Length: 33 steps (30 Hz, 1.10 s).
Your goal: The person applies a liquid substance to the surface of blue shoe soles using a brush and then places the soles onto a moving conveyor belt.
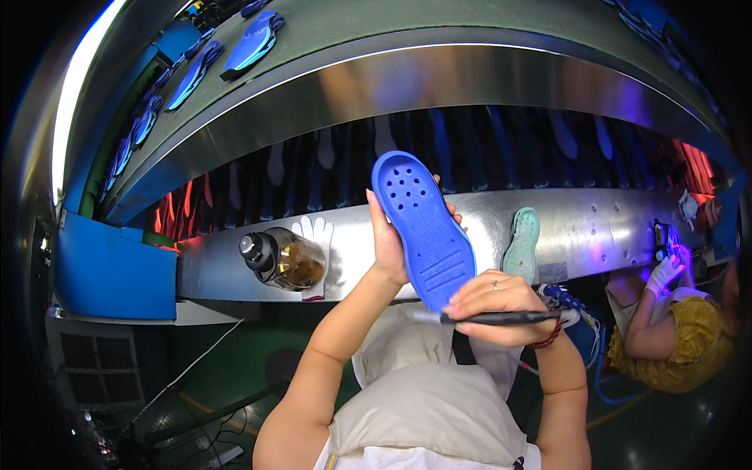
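A blue shoe sole (427, 227) with a cluster of round holes at its far end is held up at a slant above the bench. My left hand (385, 243) is closed round its left edge, with fingertips showing past the right edge. My right hand (501, 309) is at the near end of the sole, its fingers closed on a slim black-handled tool (501, 318) with a pale, blurred tip pointing left. The right fingertips seem to touch the sole's near end; the tool's exact kind cannot be made out.
On the metal bench (364, 223) stand a bottle (290, 260) with amber contents, a white glove (317, 235) and a pale green sole (522, 244). Beyond, a conveyor belt (337, 35) carries several blue soles. A co-worker in yellow (677, 341) works at the right.
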### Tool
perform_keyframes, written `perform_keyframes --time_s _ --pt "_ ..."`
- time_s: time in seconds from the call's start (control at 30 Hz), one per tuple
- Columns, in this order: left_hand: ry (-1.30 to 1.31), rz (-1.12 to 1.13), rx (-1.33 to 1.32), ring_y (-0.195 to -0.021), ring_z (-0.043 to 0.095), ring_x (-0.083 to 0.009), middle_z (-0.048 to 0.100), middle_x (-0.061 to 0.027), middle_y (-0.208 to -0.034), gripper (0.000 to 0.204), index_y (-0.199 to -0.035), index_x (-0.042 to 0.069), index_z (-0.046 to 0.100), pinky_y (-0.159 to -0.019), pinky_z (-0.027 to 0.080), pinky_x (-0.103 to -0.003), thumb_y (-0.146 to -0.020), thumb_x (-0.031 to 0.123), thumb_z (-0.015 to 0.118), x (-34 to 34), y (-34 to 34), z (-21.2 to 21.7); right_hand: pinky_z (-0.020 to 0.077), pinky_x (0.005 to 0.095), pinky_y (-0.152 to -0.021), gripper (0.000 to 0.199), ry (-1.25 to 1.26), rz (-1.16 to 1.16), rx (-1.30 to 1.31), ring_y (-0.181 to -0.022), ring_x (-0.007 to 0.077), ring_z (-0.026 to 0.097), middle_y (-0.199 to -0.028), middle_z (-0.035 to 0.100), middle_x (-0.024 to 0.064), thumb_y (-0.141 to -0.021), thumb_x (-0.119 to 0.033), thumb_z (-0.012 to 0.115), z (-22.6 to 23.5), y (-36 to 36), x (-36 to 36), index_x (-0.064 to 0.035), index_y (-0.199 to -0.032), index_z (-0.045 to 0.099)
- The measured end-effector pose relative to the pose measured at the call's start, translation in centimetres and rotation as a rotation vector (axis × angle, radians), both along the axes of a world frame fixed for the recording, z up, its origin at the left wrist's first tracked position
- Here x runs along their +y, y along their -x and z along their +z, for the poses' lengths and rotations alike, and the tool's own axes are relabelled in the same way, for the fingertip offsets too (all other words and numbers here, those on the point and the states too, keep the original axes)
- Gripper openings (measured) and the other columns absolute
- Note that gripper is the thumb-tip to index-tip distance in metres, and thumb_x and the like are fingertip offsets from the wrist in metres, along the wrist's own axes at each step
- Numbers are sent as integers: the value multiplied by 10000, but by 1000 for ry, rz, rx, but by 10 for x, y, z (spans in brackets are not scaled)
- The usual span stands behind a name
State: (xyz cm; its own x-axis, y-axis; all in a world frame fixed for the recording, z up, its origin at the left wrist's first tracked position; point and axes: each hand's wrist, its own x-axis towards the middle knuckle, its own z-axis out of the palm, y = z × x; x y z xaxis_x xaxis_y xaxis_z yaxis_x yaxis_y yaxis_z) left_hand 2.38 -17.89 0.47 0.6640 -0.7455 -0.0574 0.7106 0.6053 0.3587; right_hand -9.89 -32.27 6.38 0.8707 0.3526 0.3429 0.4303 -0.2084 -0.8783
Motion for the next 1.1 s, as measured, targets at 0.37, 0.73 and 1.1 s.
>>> perform_keyframes --time_s 0.37,0.73,1.1 --pt "-22 43 -47 -888 558 -261 551 -161 -974 904 -1113 21 460 -797 472 -392 -717 783 178 5 -9 19 465 291 -805 199 -210 -21 258 -879 196 599 -927 636 118 -697 9 664 -20 6 -31 4 -894 640" --pt "-85 42 -59 -950 552 -300 546 -180 -1053 855 -1175 14 435 -824 461 -432 -768 729 200 0 -19 30 408 343 -888 153 -519 -179 324 -1000 231 539 -991 595 157 -753 -7 600 -46 -2 -29 17 -904 587" --pt "-99 33 -64 -1072 507 -310 473 -183 -1212 549 -1272 11 366 -933 388 -456 -890 403 320 -5 18 15 458 290 -816 195 -529 -90 345 -905 185 594 -972 619 154 -748 39 600 -16 8 -18 40 -942 595"
